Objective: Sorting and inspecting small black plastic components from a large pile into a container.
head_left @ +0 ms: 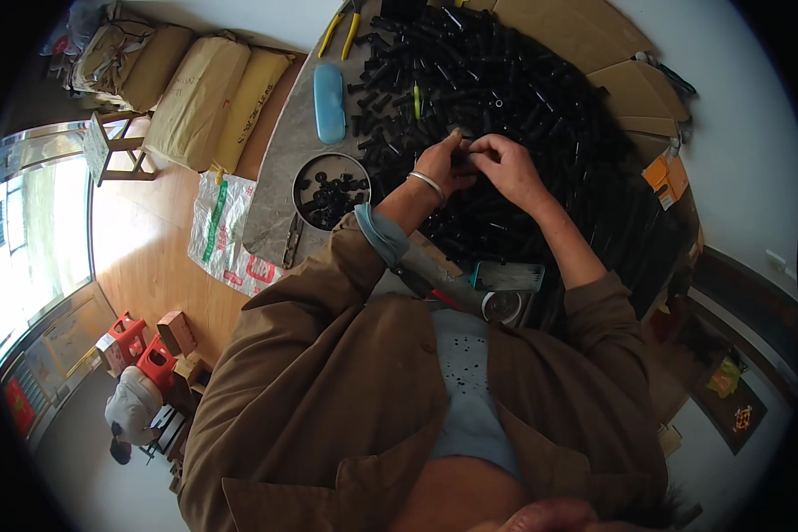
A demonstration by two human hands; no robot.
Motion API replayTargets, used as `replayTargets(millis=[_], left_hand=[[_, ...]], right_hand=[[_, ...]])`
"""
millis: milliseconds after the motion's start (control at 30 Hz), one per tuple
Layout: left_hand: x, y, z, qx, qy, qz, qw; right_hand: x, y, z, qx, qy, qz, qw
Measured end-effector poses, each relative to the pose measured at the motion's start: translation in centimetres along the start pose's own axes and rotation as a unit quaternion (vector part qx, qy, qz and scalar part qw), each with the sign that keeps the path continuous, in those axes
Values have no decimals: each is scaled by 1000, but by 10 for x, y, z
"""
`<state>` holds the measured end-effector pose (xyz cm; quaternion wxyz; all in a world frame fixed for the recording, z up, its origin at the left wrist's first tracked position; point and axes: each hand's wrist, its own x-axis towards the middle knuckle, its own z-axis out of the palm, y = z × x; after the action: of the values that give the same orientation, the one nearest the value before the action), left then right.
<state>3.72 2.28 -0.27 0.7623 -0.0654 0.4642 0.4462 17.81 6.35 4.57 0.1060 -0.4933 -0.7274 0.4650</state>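
Both my hands meet above a big pile of black tube-shaped plastic pieces [541, 115] on the grey table. My left hand [440, 165], with a pale bangle at the wrist, is closed with its fingertips pinched together. Against it, my right hand [510, 173] is closed too, thumb and fingers bent inward. Between them is a small dark piece, mostly hidden by the fingers; its exact kind cannot be made out. Left of my left hand stands a round pan [298, 191] holding small black parts. A thin yellow-green tool [417, 102] lies on the pile beyond my hands.
A blue oblong case [329, 105] and yellow-handled pliers [351, 35] lie at the table's left. Another hand tool [293, 241] rests beside the pan. Near my chest are a clear box [508, 277] and a red-handled tool [434, 294]. Cardboard [585, 31] borders the pile.
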Motion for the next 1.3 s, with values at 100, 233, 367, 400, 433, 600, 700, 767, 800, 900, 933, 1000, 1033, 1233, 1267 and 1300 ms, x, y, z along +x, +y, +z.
replayTargets(millis=[100, 233, 367, 400, 433, 600, 700, 767, 800, 900, 933, 1000, 1033, 1233, 1267, 1300], left_hand=[[11, 5, -9, -61, -34, -9, 998], [5, 27, -16, -12, -13, 44, 999], [1, 58, -27, 86, 25, 160, 983], [0, 66, -29, 121, 45, 200, 971], [7, 73, -33, 119, 48, 204, 971], [36, 104, -39, 379, 207, 433, 791], [44, 109, -29, 420, 221, 412, 778], [50, 110, -25, 438, 220, 411, 769], [51, 108, -26, 438, 219, 411, 769], [50, 97, -33, 408, 203, 384, 803], [47, 93, -38, 307, 148, 277, 898], [37, 86, -42, 193, 89, 161, 964], [29, 83, -37, 141, 77, 145, 976], [37, 73, -39, -107, -19, 0, 994], [36, 73, -41, -118, -37, -7, 992], [31, 76, -39, -129, -55, -13, 990]], right_hand=[[18, -16, 4, -30, 44, -56, 997], [69, -3, 7, -119, 165, -165, 965], [95, 12, 29, -254, 154, -154, 942], [98, 13, 35, -336, 131, -111, 926], [94, 16, 39, -320, 152, -123, 927], [99, 11, 40, -273, 165, -89, 944], [109, 4, 39, -303, 132, -55, 942], [115, 1, 41, -327, 105, -16, 939], [116, 1, 43, -328, 104, 0, 939], [113, 1, 40, -318, 103, 12, 942], [110, -3, 37, -306, 104, 7, 946], [95, -21, 36, -231, 97, 16, 968], [87, -27, 35, -154, 93, 28, 983], [106, -2, 25, -157, 228, -134, 951], [112, 6, 24, -237, 275, -160, 918], [113, 11, 27, -237, 277, -162, 917]])
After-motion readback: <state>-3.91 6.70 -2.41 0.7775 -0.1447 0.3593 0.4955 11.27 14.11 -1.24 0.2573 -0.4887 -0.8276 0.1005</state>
